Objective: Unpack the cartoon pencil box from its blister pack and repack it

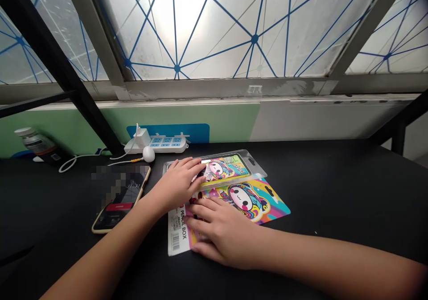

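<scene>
My left hand [180, 179] rests with fingers stretched out over the left part of a pencil box [224, 168], which shows a cartoon character and sits in a clear plastic blister shell [256, 168]. Flat on a colourful printed backing card [272, 204] lies my right hand [220, 233], its fingers spread. The card bears a similar cartoon character, a barcode and the words "PENCIL BOX" at its left edge. The shell lies behind the card, partly overlapping its far edge. Both hands cover part of what is beneath them.
A phone [123, 197] lies left of the card, beside my left forearm. Behind it are a white power strip [169, 145] with a plugged-in adapter [142, 137], a white cable [78, 158] and a round white bulb [148, 154]. A bottle [40, 144] stands far left on the black table [334, 188].
</scene>
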Demonstrator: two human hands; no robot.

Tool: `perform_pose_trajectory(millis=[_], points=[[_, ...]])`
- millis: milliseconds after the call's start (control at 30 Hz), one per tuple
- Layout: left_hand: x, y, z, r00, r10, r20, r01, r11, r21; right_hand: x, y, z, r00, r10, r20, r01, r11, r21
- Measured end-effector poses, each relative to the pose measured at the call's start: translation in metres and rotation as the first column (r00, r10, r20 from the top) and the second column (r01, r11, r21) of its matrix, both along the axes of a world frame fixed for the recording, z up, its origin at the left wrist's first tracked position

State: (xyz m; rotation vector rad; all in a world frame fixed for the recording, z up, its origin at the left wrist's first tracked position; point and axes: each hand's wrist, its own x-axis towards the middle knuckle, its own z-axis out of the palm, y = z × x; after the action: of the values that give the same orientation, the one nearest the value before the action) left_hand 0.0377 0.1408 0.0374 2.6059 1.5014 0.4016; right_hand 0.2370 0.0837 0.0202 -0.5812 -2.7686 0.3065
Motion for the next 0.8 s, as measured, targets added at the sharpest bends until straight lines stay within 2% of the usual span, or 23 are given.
perform_pose_trajectory(millis=[167,333,533,633,733,800], points=[[-0.002,0.003,0.002,1.0,-0.014,-0.025,0.013,0.999,-0.042,0.0,0.002,0.0,1.0,-0.002,0.004,0.002,0.998,-0.069],[-0.004,0.005,-0.001,0.999,-0.03,-0.014,0.03,1.0,-0.002,-0.004,0.006,-0.002,1.0,-0.017,-0.013,0.016,0.997,-0.072],[-0.005,0.007,-0.006,0.999,-0.044,0.002,0.044,0.998,0.041,-0.008,0.007,-0.007,0.999,-0.002,-0.044,0.005,0.998,0.061],[-0.005,0.006,-0.004,0.999,-0.049,0.013,0.048,0.997,0.067,-0.001,0.018,0.0,0.994,-0.013,-0.109,0.032,0.985,0.17],[-0.004,0.005,-0.001,0.999,-0.041,0.017,0.04,0.995,0.093,0.019,0.044,0.017,0.978,-0.159,-0.138,0.187,0.957,0.22],[-0.005,0.005,0.001,1.0,-0.026,0.018,0.024,0.994,0.105,0.038,0.067,0.029,0.941,-0.331,-0.075,0.338,0.931,0.138]])
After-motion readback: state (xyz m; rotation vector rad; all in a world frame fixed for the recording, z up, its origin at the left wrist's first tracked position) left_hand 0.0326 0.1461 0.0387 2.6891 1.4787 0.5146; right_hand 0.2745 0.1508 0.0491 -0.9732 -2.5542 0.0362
